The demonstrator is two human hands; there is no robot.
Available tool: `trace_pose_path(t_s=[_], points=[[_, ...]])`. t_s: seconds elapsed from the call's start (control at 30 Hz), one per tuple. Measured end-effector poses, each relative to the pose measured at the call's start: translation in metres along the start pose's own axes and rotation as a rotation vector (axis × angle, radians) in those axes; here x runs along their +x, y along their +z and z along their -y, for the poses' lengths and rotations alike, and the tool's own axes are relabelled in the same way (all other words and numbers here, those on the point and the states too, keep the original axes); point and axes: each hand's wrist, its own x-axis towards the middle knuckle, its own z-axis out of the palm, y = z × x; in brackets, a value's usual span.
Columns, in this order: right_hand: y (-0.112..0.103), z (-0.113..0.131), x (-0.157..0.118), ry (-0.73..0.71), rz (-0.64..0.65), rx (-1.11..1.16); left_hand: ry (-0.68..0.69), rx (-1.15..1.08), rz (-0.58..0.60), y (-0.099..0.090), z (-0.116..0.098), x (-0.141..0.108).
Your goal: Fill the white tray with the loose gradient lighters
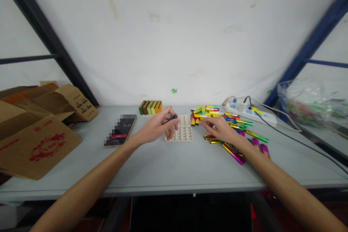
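Note:
My left hand [164,123] is above a white tray [186,134] with rows of round wells. Its fingers are curled around a small dark thing with a bluish tint [174,116], too small to name. My right hand [219,127] is at the near left side of a pile of shiny, multicoloured metallic tubes [233,154]. Its thumb and fingertips are drawn together, and what they hold, if anything, cannot be made out. Behind the left hand, a block of upright gold, green and brown tubes [150,107] stands in close rows near the wall.
A phone [119,132] lies left of the tray. Open cardboard boxes [40,145] occupy the table's left end. At the back right are a white power strip [261,115] and a black cable [293,139]. A clear plastic bag [310,101] sits at far right.

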Motion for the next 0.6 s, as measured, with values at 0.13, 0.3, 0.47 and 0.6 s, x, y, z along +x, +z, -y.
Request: trace_pose_path(t_s=[0.13, 0.3, 0.47, 0.6], points=[[0.000, 0.001, 0.000, -0.006, -0.006, 0.021, 0.155, 0.301, -0.078, -0.019, -0.012, 0.001], [-0.002, 0.001, 0.000, -0.012, 0.025, -0.017, 0.125, 0.447, 0.098, -0.036, -0.014, -0.002], [-0.002, 0.003, 0.000, -0.014, 0.041, -0.019, 0.100, 0.675, 0.199, -0.042, -0.012, -0.004], [-0.003, 0.004, 0.000, -0.011, 0.043, 0.007, 0.145, 0.765, 0.180, -0.040, -0.012, -0.003]])
